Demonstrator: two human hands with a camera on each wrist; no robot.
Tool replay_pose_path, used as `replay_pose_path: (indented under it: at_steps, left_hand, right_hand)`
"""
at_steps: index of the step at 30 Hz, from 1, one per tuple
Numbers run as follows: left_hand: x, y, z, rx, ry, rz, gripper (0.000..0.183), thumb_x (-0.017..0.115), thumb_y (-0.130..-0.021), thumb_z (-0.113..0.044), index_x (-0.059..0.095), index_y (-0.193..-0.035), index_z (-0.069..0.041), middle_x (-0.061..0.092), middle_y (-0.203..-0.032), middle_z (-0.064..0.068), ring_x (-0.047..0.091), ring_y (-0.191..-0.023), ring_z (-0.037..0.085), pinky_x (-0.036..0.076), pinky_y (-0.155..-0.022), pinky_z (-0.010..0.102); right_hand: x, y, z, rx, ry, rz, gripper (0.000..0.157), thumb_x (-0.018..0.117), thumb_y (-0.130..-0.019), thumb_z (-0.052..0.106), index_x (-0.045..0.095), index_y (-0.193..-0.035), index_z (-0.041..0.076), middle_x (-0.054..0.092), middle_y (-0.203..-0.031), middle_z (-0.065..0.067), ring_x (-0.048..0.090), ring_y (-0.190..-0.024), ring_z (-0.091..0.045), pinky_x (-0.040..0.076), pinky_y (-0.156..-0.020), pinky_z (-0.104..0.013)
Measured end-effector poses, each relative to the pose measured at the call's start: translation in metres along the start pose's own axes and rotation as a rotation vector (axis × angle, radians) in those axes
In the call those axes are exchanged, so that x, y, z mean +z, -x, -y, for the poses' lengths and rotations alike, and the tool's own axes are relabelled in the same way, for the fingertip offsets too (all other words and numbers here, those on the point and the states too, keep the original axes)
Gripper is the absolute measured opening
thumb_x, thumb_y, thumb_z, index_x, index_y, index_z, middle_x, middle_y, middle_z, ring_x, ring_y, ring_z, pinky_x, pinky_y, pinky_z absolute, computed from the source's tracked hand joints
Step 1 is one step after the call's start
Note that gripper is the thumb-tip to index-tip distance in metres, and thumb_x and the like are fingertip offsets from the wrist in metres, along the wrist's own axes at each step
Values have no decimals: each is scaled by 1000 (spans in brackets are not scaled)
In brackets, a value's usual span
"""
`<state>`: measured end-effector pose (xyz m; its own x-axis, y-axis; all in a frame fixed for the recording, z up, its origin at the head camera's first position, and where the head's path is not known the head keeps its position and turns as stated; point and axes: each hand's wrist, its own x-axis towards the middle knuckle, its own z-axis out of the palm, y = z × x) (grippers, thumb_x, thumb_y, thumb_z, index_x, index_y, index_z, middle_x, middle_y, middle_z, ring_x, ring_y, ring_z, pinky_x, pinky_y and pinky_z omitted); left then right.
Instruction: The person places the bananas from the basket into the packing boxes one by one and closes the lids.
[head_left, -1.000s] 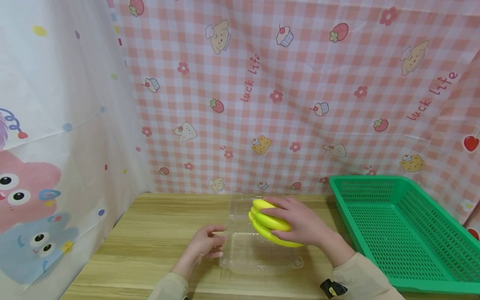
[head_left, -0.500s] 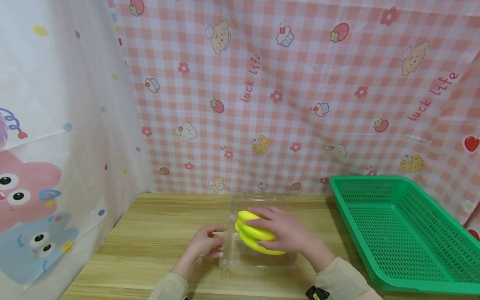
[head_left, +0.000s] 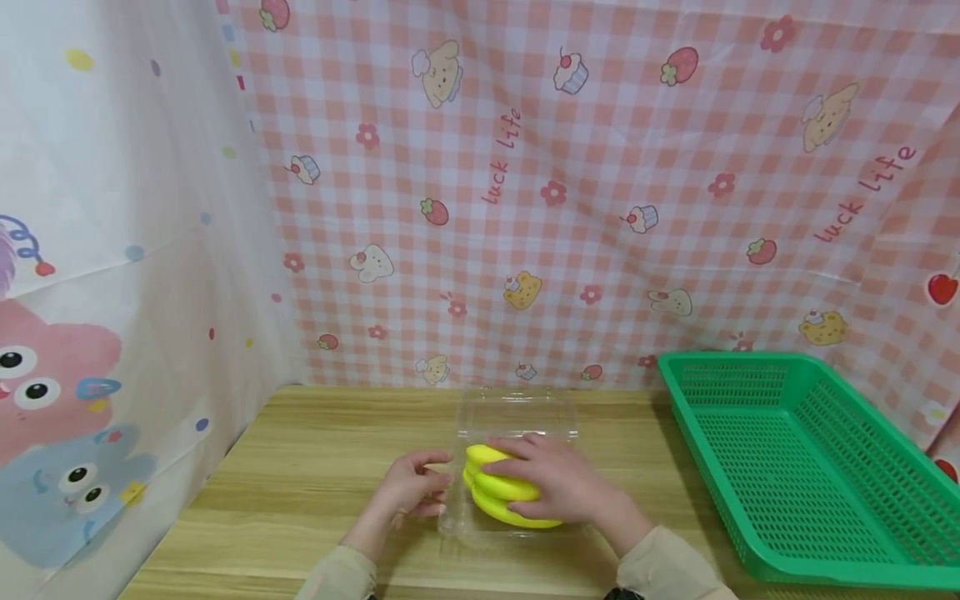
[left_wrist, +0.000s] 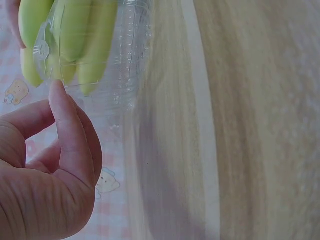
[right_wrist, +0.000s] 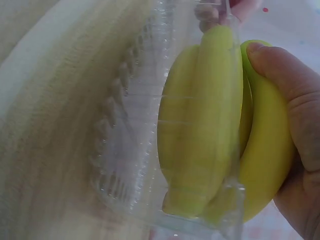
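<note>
A bunch of yellow bananas [head_left: 501, 485], smooth and greenish in places, sits low in a hinged clear plastic box [head_left: 459, 521]. From above, my right hand [head_left: 558, 483] grips the bunch, fingers spread over the top and thumb on the near side. Through the box wall, the right wrist view shows the lower bananas [right_wrist: 200, 120] inside, while the upper one stands above the rim. My left hand [head_left: 411, 485] pinches the box's left edge; its fingertips meet the rim in the left wrist view. The lid lies open toward the back.
To the right stands a green perforated plastic basket [head_left: 810, 467] with a raised rim. Wood-grain tabletop [head_left: 300, 475] surrounds the box. A pink checked cloth [head_left: 570, 250] hangs behind the table, and a white printed cloth [head_left: 172, 250] hangs at left.
My right hand has moved left and down with the bananas, from above the box's right half into its tray. The left hand has stayed at the box's left edge.
</note>
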<state>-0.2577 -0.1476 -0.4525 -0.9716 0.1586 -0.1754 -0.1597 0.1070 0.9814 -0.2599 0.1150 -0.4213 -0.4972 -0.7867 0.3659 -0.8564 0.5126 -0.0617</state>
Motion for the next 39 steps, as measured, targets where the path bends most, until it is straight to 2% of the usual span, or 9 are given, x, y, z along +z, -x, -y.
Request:
replay_pose_path:
  at_steps: [17,29,39]
  left_hand:
    - [-2,-4,5,1,-19,-3,45,68,-90,-1,54,-132,7,57,-81,6,59,-63,13,58,-54,24]
    - [-2,-2,3,5,-8,2,46,68,-90,-1,54,-133,7,56,-81,5,58,-63,12,58,-53,23]
    - [-1,-2,4,6,-15,-7,46,69,-90,-2,54,-132,7,56,-82,6,59,-63,13,59,-54,25]
  right_hand:
    - [14,2,1,3,-28,33,54,76,-86,38,59,-137,26,46,-150,-2,47,-129,-24,41,-108,-46]
    - [14,4,1,5,-86,17,55,77,-85,31,59,-137,24,46,-150,-4,48,-129,-24,43,-106,-49]
    - [10,12,2,42,-156,-6,57,76,-87,34,58,-138,19,44,-151,-7,42,-136,-26,38,-110,-54]
